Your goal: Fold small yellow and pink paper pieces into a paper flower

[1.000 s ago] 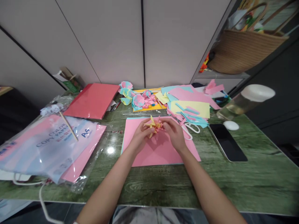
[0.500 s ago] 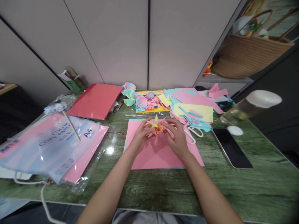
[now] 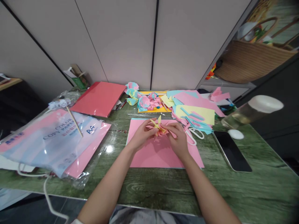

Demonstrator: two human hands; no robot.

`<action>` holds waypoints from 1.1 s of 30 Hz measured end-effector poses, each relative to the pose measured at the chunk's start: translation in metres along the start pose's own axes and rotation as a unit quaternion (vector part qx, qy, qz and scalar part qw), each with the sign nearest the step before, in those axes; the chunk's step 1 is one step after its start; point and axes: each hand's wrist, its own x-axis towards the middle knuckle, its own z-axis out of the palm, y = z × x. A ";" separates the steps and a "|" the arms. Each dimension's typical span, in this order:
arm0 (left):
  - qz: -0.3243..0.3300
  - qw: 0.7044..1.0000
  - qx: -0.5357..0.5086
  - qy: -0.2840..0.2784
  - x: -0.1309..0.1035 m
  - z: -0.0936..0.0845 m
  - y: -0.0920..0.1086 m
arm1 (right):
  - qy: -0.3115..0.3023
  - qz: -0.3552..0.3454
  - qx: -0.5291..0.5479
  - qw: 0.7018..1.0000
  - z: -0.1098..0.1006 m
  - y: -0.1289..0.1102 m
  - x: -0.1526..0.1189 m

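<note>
- Pink-and-yellow folded paper flower (image 3: 158,127) looks partly shaped, pinched between left hand (image 3: 142,137) and right hand (image 3: 177,139).
- Sits over the pink paper sheet (image 3: 161,154), mid green table (image 3: 245,186); petals look unfinished.

Left hand (image 3: 141,136) and right hand (image 3: 177,138) meet, fingers pinched.

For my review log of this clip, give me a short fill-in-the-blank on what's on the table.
1. Both hands hold a folded paper flower above a ____ sheet.
2. The phone lies to the person's ____.
3. The pack at the left is printed "COLOR COPY ____".
4. The scissors lie beside the ____ hand.

Missing words: pink; right; PAPER; right
</note>
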 end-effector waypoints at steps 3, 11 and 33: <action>0.003 1.000 -0.015 -0.003 0.000 0.000 -0.003 | -0.014 -0.002 -0.004 1.000 -0.001 -0.002 0.001; 0.051 0.996 0.027 0.072 0.002 -0.002 -0.011 | 0.003 0.059 0.024 0.998 -0.004 -0.008 0.001; 0.103 0.979 0.130 0.122 0.000 -0.005 -0.004 | -0.016 0.034 0.012 0.999 -0.001 -0.009 -0.001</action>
